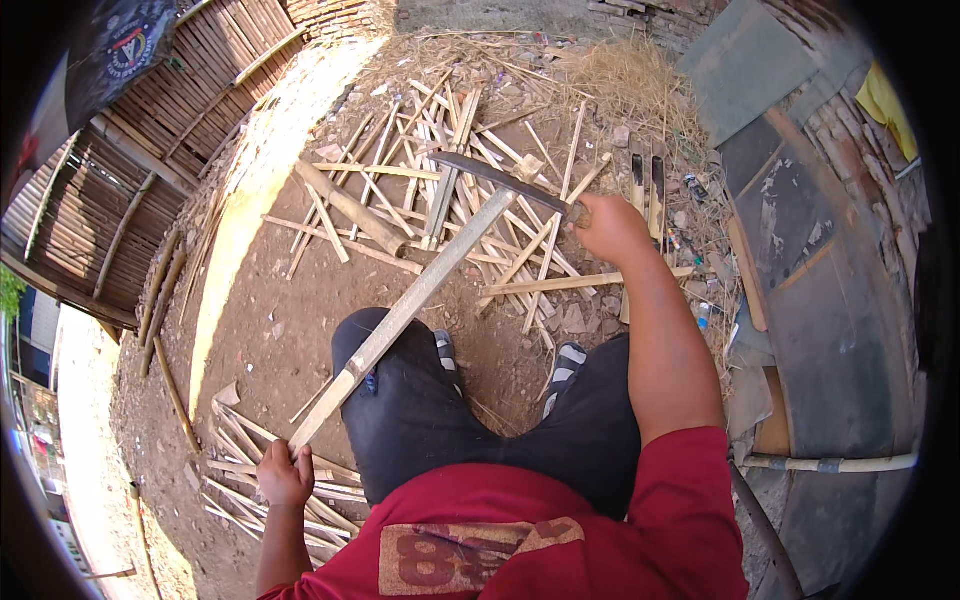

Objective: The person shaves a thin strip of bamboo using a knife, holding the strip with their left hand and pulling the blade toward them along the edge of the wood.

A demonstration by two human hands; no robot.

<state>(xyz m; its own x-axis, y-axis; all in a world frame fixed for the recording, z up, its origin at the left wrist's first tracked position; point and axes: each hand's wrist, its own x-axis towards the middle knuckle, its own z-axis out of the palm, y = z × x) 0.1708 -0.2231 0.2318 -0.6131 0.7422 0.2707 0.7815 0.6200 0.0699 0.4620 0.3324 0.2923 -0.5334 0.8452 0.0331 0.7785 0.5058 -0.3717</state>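
Note:
A long pale bamboo strip [408, 308] slants across my lap, resting against my left thigh. At its lower end my left hand [285, 476] is closed around it. Beyond my knees, my right hand [612, 230] grips the handle of a dark, curved machete [480, 171]. Its blade points left and crosses the strip's far end, though how deep it sits in the bamboo cannot be made out. A heap of split bamboo strips [465, 215] lies on the ground just past the blade.
A thick bamboo pole [352, 208] lies left of the heap. More cut strips [240, 465] are piled beside my left hand. Slatted bamboo panels [130, 200] stand on the left; dark sheets [800, 270] lean at the right. Dry straw [630, 95] lies at the back.

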